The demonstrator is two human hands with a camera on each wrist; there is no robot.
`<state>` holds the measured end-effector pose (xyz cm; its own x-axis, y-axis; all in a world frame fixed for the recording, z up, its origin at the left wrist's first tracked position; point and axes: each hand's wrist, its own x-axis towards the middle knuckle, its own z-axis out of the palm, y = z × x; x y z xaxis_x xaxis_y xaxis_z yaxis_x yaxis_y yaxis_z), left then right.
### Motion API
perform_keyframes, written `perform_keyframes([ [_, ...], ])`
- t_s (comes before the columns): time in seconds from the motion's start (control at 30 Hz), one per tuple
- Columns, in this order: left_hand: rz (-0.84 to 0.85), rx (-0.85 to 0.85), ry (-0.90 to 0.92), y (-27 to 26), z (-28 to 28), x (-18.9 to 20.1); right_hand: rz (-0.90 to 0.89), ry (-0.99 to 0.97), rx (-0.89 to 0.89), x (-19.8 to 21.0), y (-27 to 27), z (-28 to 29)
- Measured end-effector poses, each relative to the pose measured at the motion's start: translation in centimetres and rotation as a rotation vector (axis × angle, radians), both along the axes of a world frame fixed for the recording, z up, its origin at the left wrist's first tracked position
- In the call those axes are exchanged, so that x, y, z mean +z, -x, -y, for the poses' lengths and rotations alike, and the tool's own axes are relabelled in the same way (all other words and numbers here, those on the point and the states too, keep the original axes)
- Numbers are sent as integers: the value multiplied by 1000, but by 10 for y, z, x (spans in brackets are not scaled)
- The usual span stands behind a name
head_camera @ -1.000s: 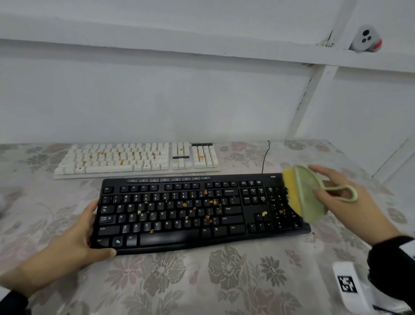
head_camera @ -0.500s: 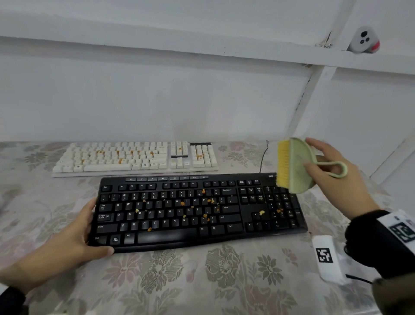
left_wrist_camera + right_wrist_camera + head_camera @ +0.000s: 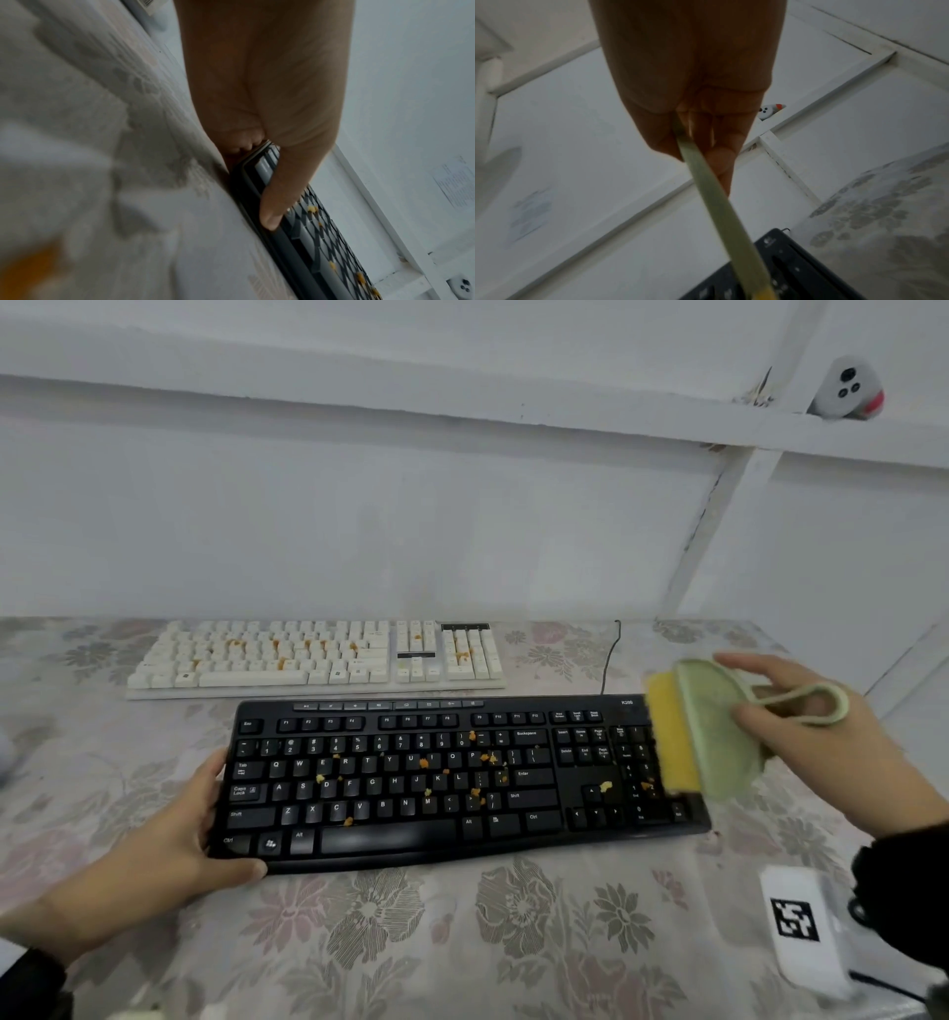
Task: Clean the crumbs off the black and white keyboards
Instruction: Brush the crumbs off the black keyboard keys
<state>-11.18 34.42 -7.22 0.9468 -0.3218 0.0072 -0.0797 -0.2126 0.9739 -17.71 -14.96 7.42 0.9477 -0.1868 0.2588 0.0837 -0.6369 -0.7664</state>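
Note:
A black keyboard [image 3: 411, 783] lies across the near middle of the table with orange crumbs [image 3: 423, 763] scattered over its keys. Behind it sits a white keyboard [image 3: 318, 657], also speckled with crumbs. My left hand [image 3: 169, 834] grips the black keyboard's left end, thumb [image 3: 280, 194] on the front edge of the black keyboard [image 3: 308, 243]. My right hand [image 3: 816, 742] holds a pale green brush [image 3: 719, 726] with yellow bristles [image 3: 667, 737] by its looped handle; the bristles sit over the number pad at the right end. The right wrist view shows the brush [image 3: 721, 213] edge-on above the keyboard corner [image 3: 777, 253].
A flowered cloth [image 3: 462, 932] covers the table. A cable [image 3: 611, 654] runs back from the black keyboard to the white wall. A white tag with a black square code [image 3: 798, 922] hangs at my right wrist. A small white and red device [image 3: 847, 390] sits on a wall ledge.
My right hand has brought the brush back down from above the keyboard's far right corner onto the number pad. The left hand has kept its hold on the left end.

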Motion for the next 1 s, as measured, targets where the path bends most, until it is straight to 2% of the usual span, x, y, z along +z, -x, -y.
perform_keyframes([
  [0.1, 6, -9, -11, -1, -1, 0, 76, -14, -65, -1, -11, -7],
  [0.3, 17, -7, -16, 1, 2, 2, -92, 32, -10, -27, 16, -11],
  [0.43, 19, -3, -22, 1, 2, 2, -163, 41, 35, -17, 26, -3],
  [0.67, 5, -9, -16, 1, 2, 3, 85, -7, -80, 2, -12, -4],
  [0.9, 26, 11, -35, 0, 0, -2, -103, 12, -22, -24, 12, -8],
  [1.0, 33, 17, -24, -1, 0, -4, -171, 8, 26, -20, 24, -5],
])
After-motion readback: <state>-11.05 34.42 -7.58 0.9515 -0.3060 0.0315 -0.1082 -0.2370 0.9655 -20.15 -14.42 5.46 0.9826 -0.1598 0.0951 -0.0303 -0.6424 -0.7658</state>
